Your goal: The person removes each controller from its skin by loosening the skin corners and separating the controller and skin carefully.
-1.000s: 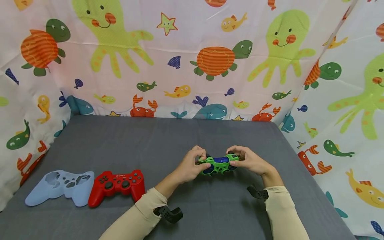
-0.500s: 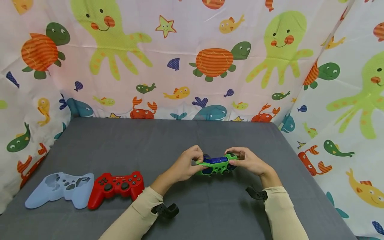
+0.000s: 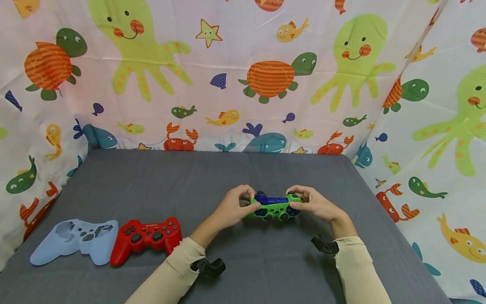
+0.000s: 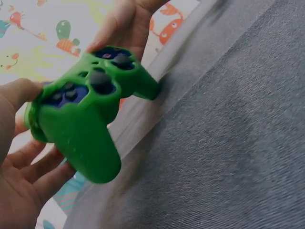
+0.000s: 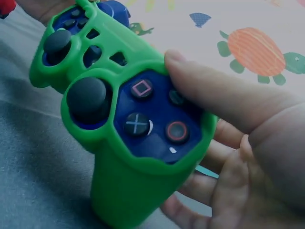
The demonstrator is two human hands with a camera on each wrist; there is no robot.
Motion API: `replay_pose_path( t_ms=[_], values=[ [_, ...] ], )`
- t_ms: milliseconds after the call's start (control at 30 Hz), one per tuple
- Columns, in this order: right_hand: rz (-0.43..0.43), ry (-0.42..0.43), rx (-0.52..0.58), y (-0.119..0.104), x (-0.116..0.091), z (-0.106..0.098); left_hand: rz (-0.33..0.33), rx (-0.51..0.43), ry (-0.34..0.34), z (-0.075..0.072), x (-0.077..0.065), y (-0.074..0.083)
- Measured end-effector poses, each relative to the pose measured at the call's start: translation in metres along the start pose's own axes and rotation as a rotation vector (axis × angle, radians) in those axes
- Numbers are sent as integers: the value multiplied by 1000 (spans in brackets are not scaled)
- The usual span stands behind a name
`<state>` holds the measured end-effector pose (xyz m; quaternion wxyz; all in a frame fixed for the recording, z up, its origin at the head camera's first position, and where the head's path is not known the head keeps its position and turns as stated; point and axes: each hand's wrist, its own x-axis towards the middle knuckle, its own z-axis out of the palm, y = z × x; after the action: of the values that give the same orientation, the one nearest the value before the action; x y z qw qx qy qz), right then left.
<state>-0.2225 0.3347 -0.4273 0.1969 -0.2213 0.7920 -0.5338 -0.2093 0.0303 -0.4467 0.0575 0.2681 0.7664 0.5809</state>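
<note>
A blue game controller [image 3: 274,200] wears a green silicone cover [image 4: 86,138] and is held above the grey table, between both hands. At its left end my left hand [image 3: 232,207] pinches the cover's edge between thumb and fingers. In the right wrist view, my right hand [image 5: 238,129] grips the right end, thumb on the top edge near the face buttons and fingers behind. Dark thumbsticks [image 5: 87,99] and buttons show through the cover's cutouts. At the upper left end, some blue shell [image 5: 114,12] stands out past the green.
On the left of the grey table [image 3: 182,177] lie a red controller [image 3: 147,236] and a light blue silicone cover [image 3: 81,241], side by side and touching. A curtain with printed sea animals [image 3: 228,63] hangs behind and at both sides.
Half a second ago my left hand had the cover's left edge stretched outward; now that edge sits closer round the left buttons. My right hand keeps its grip, nearly still.
</note>
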Motion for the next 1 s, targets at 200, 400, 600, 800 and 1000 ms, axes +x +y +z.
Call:
replay_pose_path(
  t_ms=[200,400,600,800,1000],
  values=[
    [-5,-22,22,6,6,6,-54,73,15,5,-2,0],
    [-37,-96,130,11,8,10,-85,183,11,7,-3,2],
    [-58,-127,210,16,9,10,-76,162,13,7,-5,3],
    [-56,-151,206,14,8,11,-69,142,14,6,-6,5],
    [1,-119,74,5,4,8,-63,155,25,7,-5,9]
  ],
)
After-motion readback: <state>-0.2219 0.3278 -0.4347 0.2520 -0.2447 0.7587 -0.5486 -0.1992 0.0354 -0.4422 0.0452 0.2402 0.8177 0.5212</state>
